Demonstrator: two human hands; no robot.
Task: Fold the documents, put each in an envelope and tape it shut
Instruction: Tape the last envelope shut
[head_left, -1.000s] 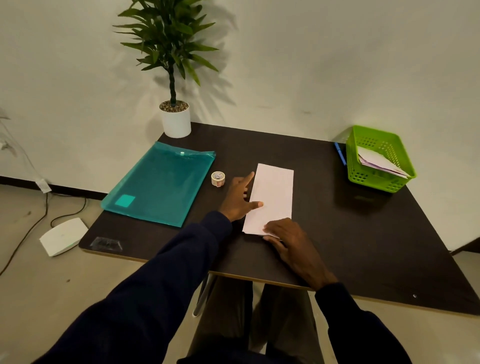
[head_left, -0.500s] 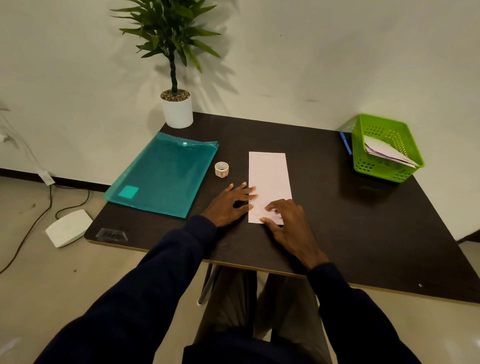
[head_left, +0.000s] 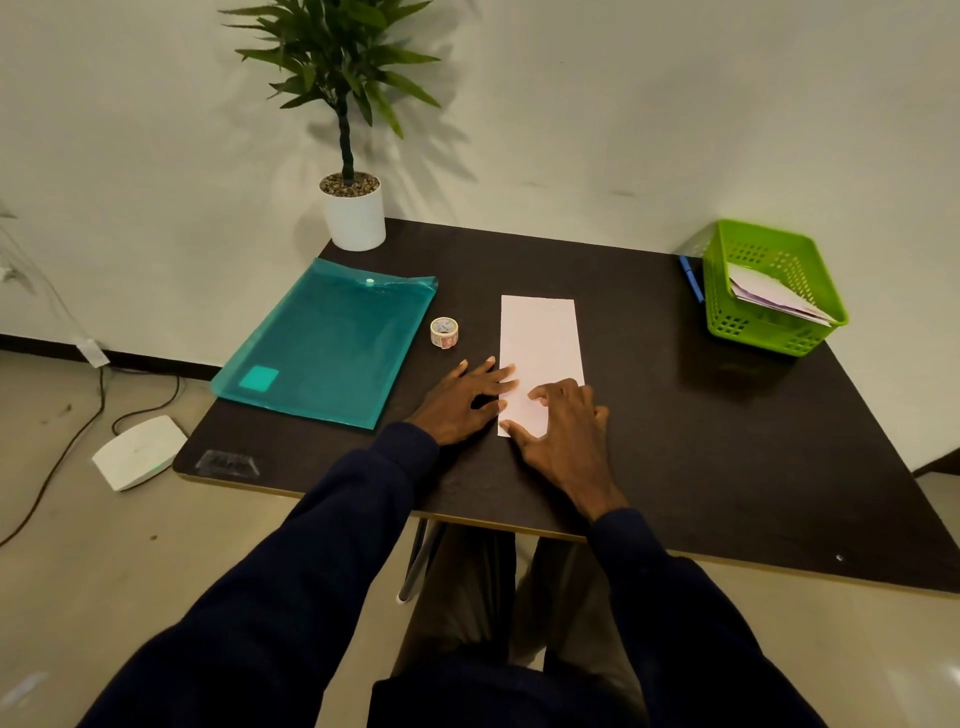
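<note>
— What's the biggest thing in front of me?

— The dark table (head_left: 727, 467), its near edge running across under your forearms. A teal folder (head_left: 322, 348) covers much of the left side, slanting from near the far-left corner toward the left edge. A potted plant (head_left: 353, 213) stands right at the far-left corner, and a green basket (head_left: 769, 332) with some papers (head_left: 774, 296) leaning inside sits at the far-right corner.

— And the document?

— The white document (head_left: 540, 338) lies flat about mid-table as a long narrow strip. Its short ends point to the far edge and to you, and its near end is well short of the near edge.

— Where are my hands on it?

— Both are at its near end. Your left hand (head_left: 462, 400) lies flat on the table just left of the strip, fingers spread wide and straight, with the fingertips reaching onto its left long edge. Your right hand (head_left: 566, 426) rests on top of the near end and covers the near-right corner. Its fingers are loosely bent with the tips down on the paper, its thumb lies by the near-left corner, and it grips nothing.

— Anything smaller?

— A tape roll (head_left: 444, 332) stands between the folder and the document, just beyond your left fingertips and touching neither. A blue pen (head_left: 691, 278) lies beside the basket's left wall, near the far edge.
</note>
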